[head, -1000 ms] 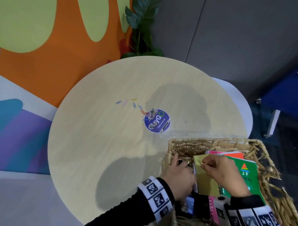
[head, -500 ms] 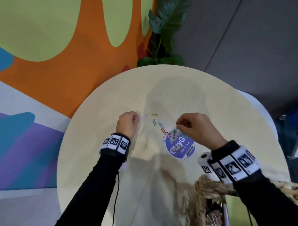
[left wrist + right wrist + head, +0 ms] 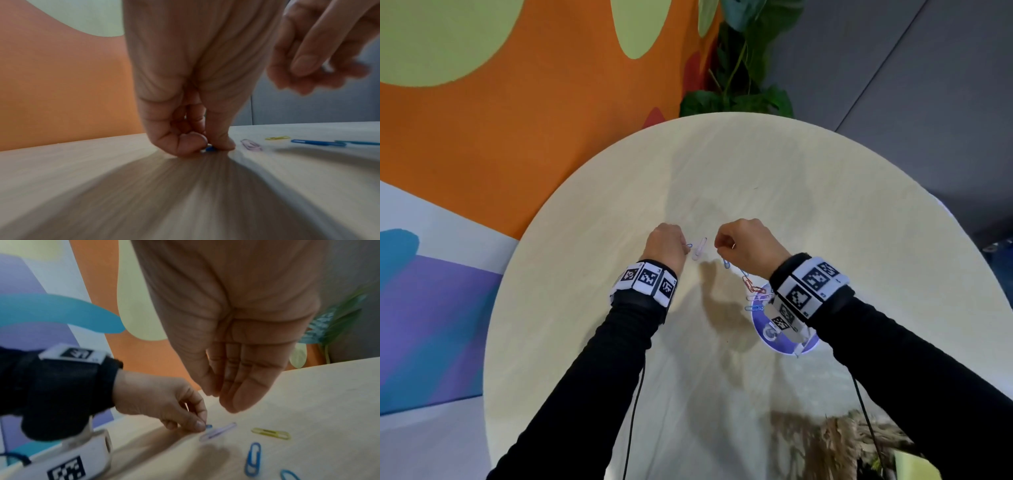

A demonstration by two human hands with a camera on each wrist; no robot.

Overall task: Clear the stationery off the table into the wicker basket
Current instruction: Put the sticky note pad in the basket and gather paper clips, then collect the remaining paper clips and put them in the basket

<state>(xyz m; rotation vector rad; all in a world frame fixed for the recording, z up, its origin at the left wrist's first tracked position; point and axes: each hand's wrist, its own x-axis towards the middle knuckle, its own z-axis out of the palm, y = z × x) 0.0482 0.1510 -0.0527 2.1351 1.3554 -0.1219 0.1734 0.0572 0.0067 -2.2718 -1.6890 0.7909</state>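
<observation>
Several coloured paper clips lie on the round pale table (image 3: 825,205). My left hand (image 3: 685,245) pinches the end of a blue clip (image 3: 209,148) between thumb and forefinger, down on the tabletop. A lilac clip (image 3: 700,248) lies just to its right. My right hand (image 3: 719,245) hovers above a yellow clip (image 3: 271,433) with its fingers hanging loosely and nothing seen in them. More blue clips (image 3: 252,459) and red clips (image 3: 748,282) trail towards my right wrist. The wicker basket (image 3: 835,442) shows blurred at the bottom right.
A round purple sticker (image 3: 774,342) is on the table under my right wrist. A leafy plant (image 3: 739,68) stands behind the far edge, against an orange and green wall. Cables hang from both wrists.
One second ago both hands were in the basket. They came out to the clips; since half a second ago my right hand has moved left, close to my left hand.
</observation>
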